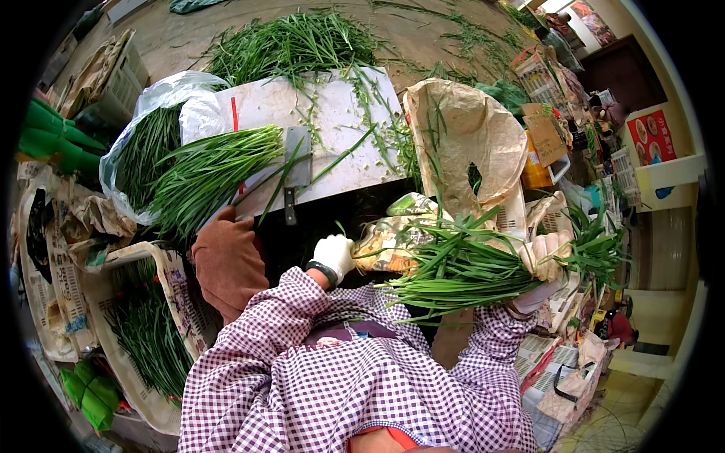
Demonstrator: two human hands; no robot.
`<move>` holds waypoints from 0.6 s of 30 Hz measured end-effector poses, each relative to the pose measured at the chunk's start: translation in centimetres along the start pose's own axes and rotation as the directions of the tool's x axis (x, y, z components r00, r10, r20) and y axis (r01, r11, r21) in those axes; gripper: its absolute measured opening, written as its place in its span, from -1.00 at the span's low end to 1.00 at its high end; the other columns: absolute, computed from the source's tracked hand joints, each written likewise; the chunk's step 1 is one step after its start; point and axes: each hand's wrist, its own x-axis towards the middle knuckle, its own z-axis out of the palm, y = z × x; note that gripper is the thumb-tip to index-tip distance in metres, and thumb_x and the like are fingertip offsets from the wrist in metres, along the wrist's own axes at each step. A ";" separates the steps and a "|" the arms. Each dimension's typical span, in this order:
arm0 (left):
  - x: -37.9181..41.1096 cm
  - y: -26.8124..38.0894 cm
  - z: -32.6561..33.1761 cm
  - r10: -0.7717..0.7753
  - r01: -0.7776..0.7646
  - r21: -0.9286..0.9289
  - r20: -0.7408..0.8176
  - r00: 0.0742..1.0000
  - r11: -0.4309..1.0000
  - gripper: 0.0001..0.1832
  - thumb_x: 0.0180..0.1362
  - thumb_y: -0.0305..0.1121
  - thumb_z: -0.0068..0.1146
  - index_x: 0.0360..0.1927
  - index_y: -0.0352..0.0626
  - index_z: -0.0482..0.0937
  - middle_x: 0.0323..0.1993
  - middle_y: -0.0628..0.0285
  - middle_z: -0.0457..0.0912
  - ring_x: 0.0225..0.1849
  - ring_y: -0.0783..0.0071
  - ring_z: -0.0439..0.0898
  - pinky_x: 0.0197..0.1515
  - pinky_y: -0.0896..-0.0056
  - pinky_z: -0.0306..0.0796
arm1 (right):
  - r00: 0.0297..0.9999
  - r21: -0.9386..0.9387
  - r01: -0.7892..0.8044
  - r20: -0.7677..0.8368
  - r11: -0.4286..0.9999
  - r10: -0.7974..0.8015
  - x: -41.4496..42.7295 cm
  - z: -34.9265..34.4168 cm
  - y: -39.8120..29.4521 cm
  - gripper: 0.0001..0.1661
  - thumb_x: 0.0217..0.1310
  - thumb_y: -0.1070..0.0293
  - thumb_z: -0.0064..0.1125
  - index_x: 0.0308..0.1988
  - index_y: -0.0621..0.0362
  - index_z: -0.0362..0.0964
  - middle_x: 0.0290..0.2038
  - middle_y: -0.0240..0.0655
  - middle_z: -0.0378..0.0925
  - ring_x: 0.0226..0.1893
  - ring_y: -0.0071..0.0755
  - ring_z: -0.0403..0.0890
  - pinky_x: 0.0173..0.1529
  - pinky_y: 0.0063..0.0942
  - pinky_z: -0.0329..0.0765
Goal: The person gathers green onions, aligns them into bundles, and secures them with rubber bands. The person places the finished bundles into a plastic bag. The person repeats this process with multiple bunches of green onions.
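Observation:
My right hand [545, 256], in a pale glove, is closed around a bunch of long green leaves that look like garlic chives [464, 266]. Their leafy ends fan toward my lap, and more leaves show beyond the hand. My left hand [333, 255], in a white glove, is curled in front of me beside a printed covering [391, 240]. A thin leaf tip rises behind it; whether its fingers grip anything is hidden. Ahead, a cleaver [297, 164] with a black handle lies on a white board [345, 147]. Its blade sits by the cut ends of another chive bunch [221, 170].
A heap of loose greens [294, 48] lies beyond the board. Chives fill a clear plastic bag [122, 198] at left and a pale crate [156, 419] below it. A cloth-draped container [470, 130] stands right of the board. Brown cloth [229, 269] bulges near my left arm.

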 end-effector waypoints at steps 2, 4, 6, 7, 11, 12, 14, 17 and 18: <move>-0.8 1.2 -1.5 0.113 -0.150 -0.193 -0.189 0.975 0.970 -0.51 -0.24 -0.16 0.43 -0.16 -0.06 0.60 0.04 -0.06 0.49 0.07 -0.02 0.47 0.08 0.11 0.40 | 0.999 0.014 -0.008 -0.032 1.000 0.009 0.0 -0.6 -0.4 -0.70 0.45 0.31 -0.27 -0.46 0.00 0.11 -0.63 -0.52 0.14 -0.64 -0.61 0.15 -0.49 -0.60 0.16; -0.9 2.6 -2.1 0.280 -0.425 -0.414 -0.367 0.887 0.805 -0.19 -0.30 -0.23 0.47 0.15 -0.07 0.43 0.21 -0.11 0.31 0.24 -0.08 0.30 0.25 0.15 0.28 | 1.000 0.035 -0.017 -0.017 0.999 0.018 0.4 -0.6 0.0 -0.70 0.45 0.32 -0.29 -0.46 0.00 0.10 -0.63 -0.53 0.13 -0.64 -0.63 0.14 -0.46 -0.60 0.17; -0.2 4.3 -2.5 0.444 -0.610 -0.577 -0.419 0.792 0.543 0.07 -0.27 -0.31 0.44 0.40 -0.02 0.13 0.32 -0.11 0.10 0.38 -0.07 0.10 0.36 0.19 0.14 | 0.998 0.060 -0.022 -0.054 0.998 0.026 0.9 -0.9 0.7 -0.72 0.44 0.31 -0.26 -0.45 -0.01 0.11 -0.62 -0.54 0.14 -0.63 -0.64 0.15 -0.45 -0.60 0.18; 0.3 5.1 -2.7 0.466 -0.625 -0.598 -0.422 0.778 0.502 0.02 -0.17 -0.36 0.42 0.41 -0.02 0.10 0.33 -0.08 0.09 0.38 -0.03 0.13 0.37 0.20 0.13 | 0.997 0.071 -0.027 -0.074 0.997 0.032 0.9 -1.4 1.0 -0.73 0.44 0.31 -0.24 -0.44 -0.01 0.12 -0.62 -0.55 0.14 -0.63 -0.64 0.15 -0.44 -0.60 0.19; 3.0 5.8 0.0 0.627 -0.397 -0.870 -0.139 0.767 0.293 -0.47 0.20 -0.30 0.16 0.24 -0.08 0.34 0.08 0.12 0.48 0.09 0.29 0.46 0.13 0.29 0.39 | 0.966 0.048 0.044 -0.259 0.998 -0.031 1.4 -1.6 1.8 -0.83 0.40 0.26 -0.17 -0.34 -0.02 0.21 -0.60 -0.59 0.15 -0.61 -0.66 0.17 -0.42 -0.61 0.20; 4.5 5.8 2.4 0.580 0.120 -0.993 0.102 0.808 0.008 -0.65 0.30 -0.25 0.05 0.12 -0.10 0.46 -0.05 0.23 0.60 -0.08 0.42 0.57 0.00 0.33 0.49 | 0.982 0.022 0.091 -0.168 0.996 -0.086 1.8 -2.4 1.7 -0.81 0.41 0.18 -0.18 -0.29 -0.01 0.25 -0.57 -0.57 0.19 -0.56 -0.63 0.24 -0.37 -0.58 0.27; 2.8 5.4 3.6 0.573 0.462 -0.866 0.285 0.768 -0.189 -0.68 0.38 -0.18 -0.09 0.08 -0.09 0.50 -0.09 0.28 0.61 -0.16 0.49 0.58 -0.09 0.37 0.51 | 0.872 -0.344 0.081 -0.430 0.936 -0.233 1.9 -2.2 0.5 -0.77 0.41 0.13 -0.16 -0.27 0.01 0.26 -0.54 -0.55 0.20 -0.51 -0.60 0.27 -0.32 -0.55 0.31; 2.5 3.9 6.4 0.571 -0.023 -0.997 0.024 0.821 0.075 -0.69 0.39 -0.22 -0.16 0.05 -0.13 0.49 -0.10 0.27 0.60 -0.10 0.42 0.55 -0.07 0.38 0.48 | 0.715 -0.520 -0.060 -0.618 0.852 -0.327 3.0 -1.6 0.5 -0.70 0.38 0.09 -0.06 -0.23 0.11 0.36 -0.45 -0.52 0.26 -0.40 -0.57 0.30 -0.17 -0.55 0.38; 1.8 4.2 6.4 0.605 -0.182 -0.975 -0.067 0.793 0.131 -0.69 0.38 -0.24 -0.17 0.04 -0.15 0.50 -0.10 0.25 0.61 -0.10 0.39 0.54 -0.05 0.39 0.46 | 0.817 -0.439 -0.026 -0.527 0.898 -0.234 2.7 -4.4 -0.5 -0.72 0.37 0.12 -0.03 -0.23 0.11 0.39 -0.43 -0.51 0.31 -0.39 -0.55 0.34 -0.16 -0.54 0.40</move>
